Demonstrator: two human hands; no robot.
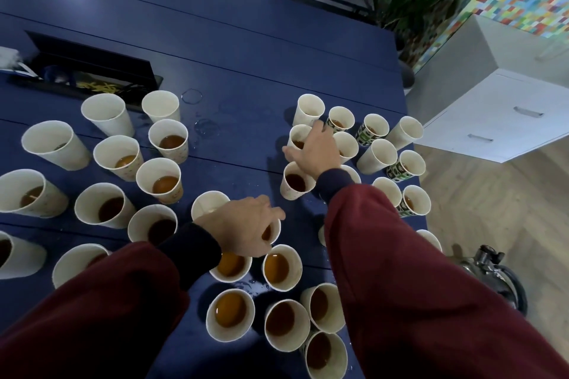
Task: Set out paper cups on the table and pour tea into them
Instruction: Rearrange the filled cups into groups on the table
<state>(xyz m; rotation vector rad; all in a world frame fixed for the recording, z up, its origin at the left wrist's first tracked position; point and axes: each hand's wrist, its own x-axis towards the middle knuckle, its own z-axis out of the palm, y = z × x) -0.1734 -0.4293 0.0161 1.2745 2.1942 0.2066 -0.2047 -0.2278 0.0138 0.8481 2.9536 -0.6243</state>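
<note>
Fingers [320,129] of the right hand [317,151] curl over the rim of a far cup [297,134] in the right-hand cluster, with the thumb on its left side, grasping it. The left hand [243,224] bends its fingers [275,213] down around a middle cup [275,232], gripping its rim. Many paper cups [158,181], most holding brown tea, stand upright across the dark blue table [240,64]. Spilled drops [246,284] lie between the near cups.
</note>
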